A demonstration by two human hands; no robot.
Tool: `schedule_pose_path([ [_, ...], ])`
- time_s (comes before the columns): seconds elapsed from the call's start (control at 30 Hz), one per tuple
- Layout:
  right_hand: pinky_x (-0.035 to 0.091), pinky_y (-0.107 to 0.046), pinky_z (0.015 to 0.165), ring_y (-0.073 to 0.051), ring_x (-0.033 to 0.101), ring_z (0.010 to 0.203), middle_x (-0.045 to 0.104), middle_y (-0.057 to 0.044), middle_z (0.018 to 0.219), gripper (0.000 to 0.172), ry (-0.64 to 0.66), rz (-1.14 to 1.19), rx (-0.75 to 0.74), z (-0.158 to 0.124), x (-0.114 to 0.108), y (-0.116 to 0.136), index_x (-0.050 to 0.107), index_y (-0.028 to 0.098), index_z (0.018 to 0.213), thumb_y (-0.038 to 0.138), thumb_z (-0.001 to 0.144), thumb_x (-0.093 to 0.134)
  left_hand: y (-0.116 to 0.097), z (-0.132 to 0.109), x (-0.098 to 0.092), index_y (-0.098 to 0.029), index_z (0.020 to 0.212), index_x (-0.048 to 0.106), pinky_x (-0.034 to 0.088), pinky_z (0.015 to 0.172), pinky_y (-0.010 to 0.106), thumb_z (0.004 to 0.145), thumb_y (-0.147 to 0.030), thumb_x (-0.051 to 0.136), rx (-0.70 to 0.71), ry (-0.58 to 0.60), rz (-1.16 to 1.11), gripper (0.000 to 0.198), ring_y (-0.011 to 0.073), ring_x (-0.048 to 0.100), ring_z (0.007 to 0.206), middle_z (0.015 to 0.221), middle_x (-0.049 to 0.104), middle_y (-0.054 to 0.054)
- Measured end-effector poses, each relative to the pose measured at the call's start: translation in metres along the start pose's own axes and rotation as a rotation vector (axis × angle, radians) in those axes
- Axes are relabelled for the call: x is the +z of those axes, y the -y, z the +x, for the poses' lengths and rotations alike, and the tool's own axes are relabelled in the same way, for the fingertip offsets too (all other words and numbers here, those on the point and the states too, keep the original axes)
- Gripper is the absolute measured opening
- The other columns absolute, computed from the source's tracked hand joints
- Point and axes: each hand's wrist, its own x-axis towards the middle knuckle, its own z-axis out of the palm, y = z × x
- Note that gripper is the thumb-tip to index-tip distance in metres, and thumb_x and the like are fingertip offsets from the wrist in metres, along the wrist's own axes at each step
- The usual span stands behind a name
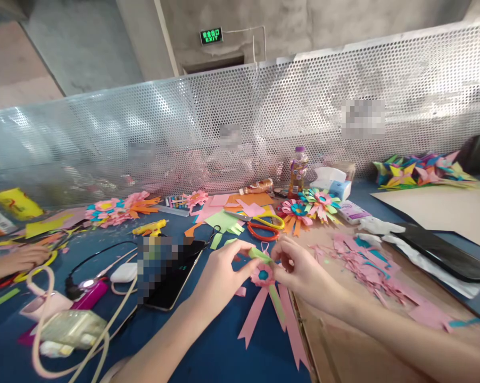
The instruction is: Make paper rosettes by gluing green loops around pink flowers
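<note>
A light green paper strip [261, 256] is pinched between the fingertips of my left hand [231, 265]. Its right end meets the closed fingers of my right hand [298, 268]. Just under the strip lies a pink paper flower [259, 275] with a blue centre, partly covered by my fingers. Two long pink paper tails [253, 319] and a green one [278, 307] spread from it toward me, with notched ends on the pink ones. Scissors with yellow handles [278, 217] and scissors with red handles [263, 232] lie beyond my hands.
Another person's hand [28, 259] is at far left near scissors. A glue gun [150, 229], phone [176, 276] and cables [114, 324] lie left. Pink paper scraps [363, 266] cover cardboard [344, 340] at right. Behind stand a bottle [298, 170] and finished paper flowers [320, 205].
</note>
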Motion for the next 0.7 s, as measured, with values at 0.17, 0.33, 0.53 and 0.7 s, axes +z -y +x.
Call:
schedule_pose_path([
  [0.17, 0.033, -0.024, 0.054, -0.01, 0.037, 0.06, 0.041, 0.002, 0.076, 0.01, -0.022, -0.024, -0.072, -0.0037, 0.0012, -0.0011, 0.044, 0.02, 0.07, 0.012, 0.07, 0.048, 0.0049, -0.0014, 0.0013, -0.023, 0.102, 0.065, 0.056, 0.046, 0.018, 0.082, -0.03, 0.06, -0.003, 0.009, -0.009, 0.022, 0.0169, 0.068, 0.081, 0.104, 0.069, 0.003],
  [0.33, 0.034, -0.025, 0.056, -0.011, 0.037, 0.062, 0.043, 0.001, 0.078, 0.01, -0.037, -0.033, -0.106, -0.0047, 0.0016, -0.0027, 0.044, 0.021, 0.071, 0.013, 0.072, 0.05, 0.0036, -0.0015, 0.0013, -0.023, 0.1, 0.067, 0.06, 0.058, 0.022, 0.081, -0.026, 0.061, 0.113, -0.047, 0.049, 0.02, 0.0179, 0.068, 0.084, 0.1, 0.07, 0.004],
  [0.53, 0.035, -0.026, 0.056, -0.012, 0.037, 0.063, 0.045, 0.0, 0.081, 0.01, -0.053, -0.044, -0.091, -0.0042, 0.002, -0.0025, 0.045, 0.021, 0.072, 0.013, 0.072, 0.051, 0.0038, -0.0014, 0.0025, -0.023, 0.098, 0.068, 0.06, 0.076, 0.032, 0.081, -0.024, 0.061, 0.172, -0.08, 0.108, 0.018, 0.0185, 0.069, 0.082, 0.097, 0.071, 0.003],
  [0.7, 0.036, -0.026, 0.057, -0.012, 0.039, 0.064, 0.046, -0.001, 0.082, 0.01, -0.078, -0.074, -0.107, -0.0037, 0.0033, -0.0036, 0.046, 0.021, 0.073, 0.013, 0.073, 0.052, 0.0064, -0.0018, 0.0051, -0.021, 0.095, 0.068, 0.058, 0.079, 0.034, 0.08, -0.024, 0.064, 0.275, -0.166, 0.157, 0.016, 0.0191, 0.068, 0.084, 0.094, 0.072, 0.004],
])
